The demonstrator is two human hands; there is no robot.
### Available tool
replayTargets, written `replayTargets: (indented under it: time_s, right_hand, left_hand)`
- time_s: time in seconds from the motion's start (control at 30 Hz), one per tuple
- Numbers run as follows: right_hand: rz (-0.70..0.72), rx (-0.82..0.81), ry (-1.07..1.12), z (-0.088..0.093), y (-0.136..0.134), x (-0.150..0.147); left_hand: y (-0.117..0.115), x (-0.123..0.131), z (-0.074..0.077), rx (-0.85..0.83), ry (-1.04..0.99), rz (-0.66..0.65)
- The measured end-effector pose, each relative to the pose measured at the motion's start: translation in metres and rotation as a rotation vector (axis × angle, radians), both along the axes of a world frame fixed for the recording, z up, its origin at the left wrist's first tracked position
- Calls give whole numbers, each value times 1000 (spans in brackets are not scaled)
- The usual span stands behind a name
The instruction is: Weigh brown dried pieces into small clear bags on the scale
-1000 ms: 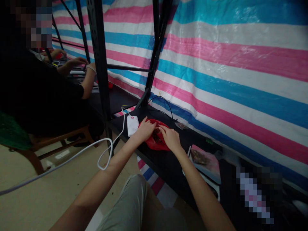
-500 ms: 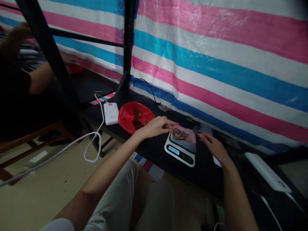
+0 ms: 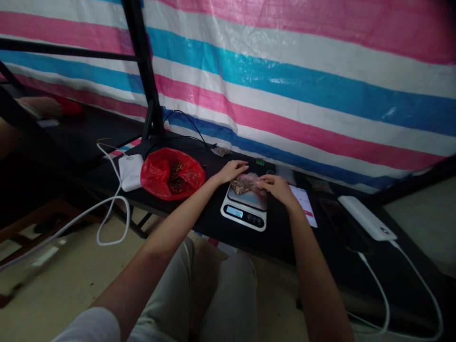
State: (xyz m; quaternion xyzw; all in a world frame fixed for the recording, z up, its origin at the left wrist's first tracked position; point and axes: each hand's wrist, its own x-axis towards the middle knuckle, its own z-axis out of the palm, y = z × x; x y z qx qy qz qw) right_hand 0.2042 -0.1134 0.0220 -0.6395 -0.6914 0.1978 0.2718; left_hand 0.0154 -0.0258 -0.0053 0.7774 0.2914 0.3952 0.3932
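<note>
Small clear bag (image 3: 246, 183) of brown bits already sits on the scale (image 3: 244, 209), display lit. Left hand (image 3: 231, 171) and right hand (image 3: 278, 186) each pinch a bag edge. More bits remain in the red bag (image 3: 160, 173); sealing looks undone.

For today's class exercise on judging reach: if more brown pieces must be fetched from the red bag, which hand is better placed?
Probably the left hand: it lies on the side of the small clear bag nearer the red bag. The right hand would have to cross over the scale.
</note>
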Motion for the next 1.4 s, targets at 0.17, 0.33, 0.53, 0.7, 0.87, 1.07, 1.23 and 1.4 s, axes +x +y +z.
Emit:
replayTargets:
  time_s: [0.17,0.33,0.53,0.7,0.87,1.07,1.23,1.4]
  right_hand:
    - [32,206,113,8,23,-21]
    - [-70,506,71,13,11,-46]
    - [-180,569,200,9,4,-46]
    - [-193,452,237,2,10,-43]
    - [-210,521,350,-1,10,-46]
    - [-221,545,419,-1,10,-48]
    - [-226,562,405,-1,8,-48]
    - [-215,497,437,-6,12,-45]
  left_hand:
    - [-2,-9,-1,-86,-15,21]
    - [-2,-8,5,-171,-334,42]
    - [-20,1,17,-70,-478,179]
    - [-33,4,16,91,-418,312]
    - [-36,4,15,98,-371,411]
    - [-40,4,17,102,-346,470]
    - [-43,6,17,103,-308,486]
    - [-45,7,16,132,-272,493]
